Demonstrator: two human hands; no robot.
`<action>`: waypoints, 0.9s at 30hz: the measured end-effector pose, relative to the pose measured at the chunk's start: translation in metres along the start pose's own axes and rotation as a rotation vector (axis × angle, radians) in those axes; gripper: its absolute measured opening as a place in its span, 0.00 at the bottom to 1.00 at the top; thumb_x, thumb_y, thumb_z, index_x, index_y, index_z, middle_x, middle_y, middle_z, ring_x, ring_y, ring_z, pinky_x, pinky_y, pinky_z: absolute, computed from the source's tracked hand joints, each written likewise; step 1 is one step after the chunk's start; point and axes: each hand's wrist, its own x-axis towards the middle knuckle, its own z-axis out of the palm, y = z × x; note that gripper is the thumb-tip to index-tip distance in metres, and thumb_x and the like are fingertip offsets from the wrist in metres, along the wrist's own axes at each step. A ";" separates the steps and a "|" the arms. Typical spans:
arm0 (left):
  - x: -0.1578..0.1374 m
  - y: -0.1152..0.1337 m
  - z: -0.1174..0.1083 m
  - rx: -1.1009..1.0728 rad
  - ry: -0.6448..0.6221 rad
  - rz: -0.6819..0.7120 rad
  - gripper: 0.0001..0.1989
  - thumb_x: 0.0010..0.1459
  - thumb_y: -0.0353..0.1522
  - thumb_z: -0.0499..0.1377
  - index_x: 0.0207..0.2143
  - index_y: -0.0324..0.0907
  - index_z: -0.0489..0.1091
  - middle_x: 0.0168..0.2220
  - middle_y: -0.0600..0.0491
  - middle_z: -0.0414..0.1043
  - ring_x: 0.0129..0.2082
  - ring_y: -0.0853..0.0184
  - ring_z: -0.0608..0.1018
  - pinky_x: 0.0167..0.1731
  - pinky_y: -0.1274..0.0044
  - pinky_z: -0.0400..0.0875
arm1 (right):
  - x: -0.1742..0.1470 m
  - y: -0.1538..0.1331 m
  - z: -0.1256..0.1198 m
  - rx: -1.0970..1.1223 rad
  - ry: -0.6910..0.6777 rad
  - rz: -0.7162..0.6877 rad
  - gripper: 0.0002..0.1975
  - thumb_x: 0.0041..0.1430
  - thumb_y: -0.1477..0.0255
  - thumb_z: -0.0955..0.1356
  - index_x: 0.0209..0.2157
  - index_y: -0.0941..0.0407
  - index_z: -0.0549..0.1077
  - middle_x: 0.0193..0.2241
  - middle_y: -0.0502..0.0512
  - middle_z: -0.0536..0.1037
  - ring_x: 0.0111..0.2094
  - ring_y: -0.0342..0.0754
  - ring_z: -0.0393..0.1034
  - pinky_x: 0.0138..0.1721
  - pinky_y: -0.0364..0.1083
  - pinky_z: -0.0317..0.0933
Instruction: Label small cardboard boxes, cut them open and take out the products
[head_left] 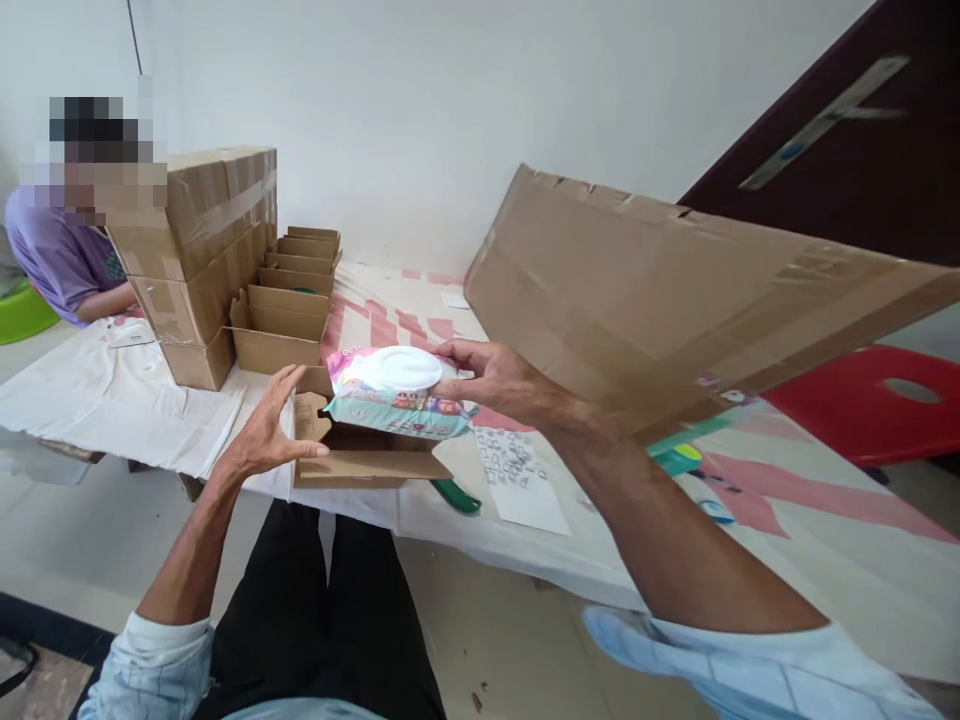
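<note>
A pack of wet wipes (397, 405) with a white lid and a pink and turquoise wrapper is tilted over an open cardboard box (367, 467) at the table's front edge. My right hand (487, 378) grips the pack at its right end, thumb and fingers closed about it. At the box's left end is my left hand (266, 430), fingers spread, the thumb by the front wall; no pack is in it. The inside of the box is mostly hidden under the pack. A dark green curved object (456, 496) pokes out beside the box's right corner.
Taped cartons (202, 260) are stacked at the left, beside a row of open boxes (281, 315). Someone in a purple shirt (56, 250) sits behind the stack. A marked paper sheet (521, 480) lies right of the box. One large cardboard sheet (675, 290) leans at the right, near a red chair (877, 405).
</note>
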 end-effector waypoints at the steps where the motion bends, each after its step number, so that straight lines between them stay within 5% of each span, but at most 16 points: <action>1: 0.006 0.009 0.000 -0.016 -0.009 0.045 0.64 0.49 0.59 0.76 0.80 0.52 0.50 0.80 0.37 0.47 0.79 0.36 0.55 0.73 0.45 0.60 | -0.001 0.002 0.003 0.071 0.011 0.007 0.26 0.48 0.58 0.79 0.48 0.55 0.83 0.41 0.55 0.84 0.40 0.53 0.76 0.40 0.50 0.72; 4: 0.025 0.033 0.004 -0.072 -0.057 0.163 0.65 0.50 0.57 0.77 0.81 0.51 0.49 0.79 0.38 0.51 0.78 0.37 0.57 0.74 0.47 0.59 | -0.003 0.006 0.016 0.272 -0.005 0.019 0.28 0.46 0.56 0.81 0.47 0.56 0.83 0.42 0.56 0.85 0.41 0.53 0.77 0.42 0.51 0.73; 8: 0.046 0.047 0.008 -0.127 0.014 0.225 0.58 0.52 0.56 0.77 0.77 0.45 0.59 0.74 0.37 0.61 0.76 0.38 0.61 0.75 0.48 0.56 | -0.001 0.008 0.030 0.424 0.044 -0.003 0.34 0.50 0.47 0.80 0.51 0.54 0.79 0.45 0.57 0.84 0.42 0.53 0.79 0.42 0.51 0.75; 13: 0.068 0.060 -0.001 -0.321 0.192 0.149 0.48 0.53 0.52 0.78 0.70 0.45 0.68 0.68 0.41 0.71 0.70 0.41 0.71 0.69 0.54 0.69 | 0.010 0.006 0.043 0.340 0.206 -0.192 0.45 0.58 0.31 0.66 0.63 0.47 0.69 0.64 0.63 0.76 0.60 0.61 0.76 0.52 0.56 0.76; 16: 0.084 0.064 -0.003 -0.406 0.276 0.064 0.47 0.51 0.53 0.78 0.66 0.42 0.71 0.59 0.42 0.79 0.61 0.43 0.79 0.59 0.57 0.79 | 0.027 0.009 0.061 0.318 0.263 -0.199 0.47 0.60 0.30 0.62 0.70 0.45 0.61 0.64 0.63 0.76 0.61 0.62 0.75 0.52 0.58 0.76; 21: 0.102 0.041 -0.003 -0.403 0.288 -0.037 0.47 0.49 0.56 0.77 0.63 0.39 0.73 0.55 0.40 0.81 0.54 0.44 0.82 0.49 0.59 0.83 | 0.063 0.022 0.081 0.428 0.277 -0.073 0.44 0.57 0.31 0.64 0.65 0.45 0.64 0.56 0.60 0.81 0.53 0.60 0.79 0.46 0.57 0.78; 27: 0.111 0.003 -0.016 -0.266 0.161 -0.121 0.35 0.54 0.53 0.74 0.54 0.36 0.79 0.55 0.40 0.82 0.58 0.45 0.79 0.59 0.61 0.73 | 0.098 0.038 0.077 0.609 0.284 0.011 0.35 0.52 0.40 0.75 0.51 0.49 0.70 0.48 0.59 0.84 0.48 0.58 0.81 0.44 0.56 0.80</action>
